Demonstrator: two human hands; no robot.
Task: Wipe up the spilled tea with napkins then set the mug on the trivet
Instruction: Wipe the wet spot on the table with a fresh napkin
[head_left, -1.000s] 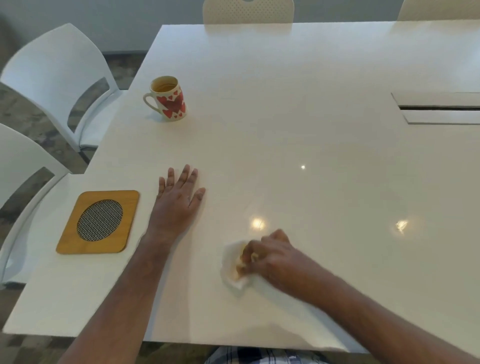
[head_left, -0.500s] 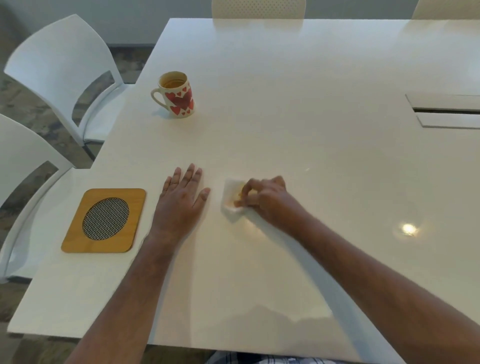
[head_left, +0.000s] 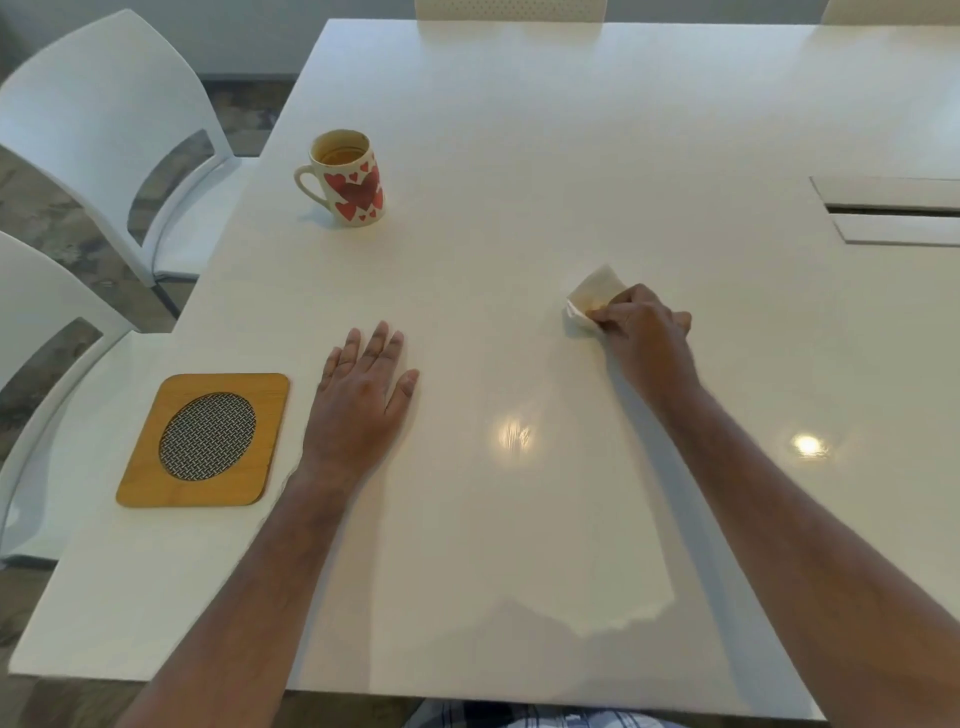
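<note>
Your right hand's fingers (head_left: 610, 312) are curled tight around a crumpled white paper napkin (head_left: 592, 296), stained tan with tea, and press it to the glossy white worktop (head_left: 519, 130) right of centre in the frame. The right hand (head_left: 644, 332) sits knuckles-up, with the napkin poking out toward the upper left of its grip. Your left hand (head_left: 363, 395) lies flat, palm down, fingers straight and slightly spread, holding nothing, in the lower-middle left of the frame.

No pool of tea shows on the surface around the napkin; glare makes a thin film hard to rule out, so I judge the wiping close to done rather than finished.

The white ceramic mug with red hearts (head_left: 345, 179) stands upright in the upper left of the frame, some tea inside, its handle pointing to the left edge. The square bamboo trivet with a round metal mesh centre (head_left: 205, 439) lies flat at lower left, just beside your left hand.

The mug lies up and slightly left of your left hand, and well away from your right. Your left hand is the nearer and the free one, and the trivet is at its side, so the lift looks to be its job.
</note>
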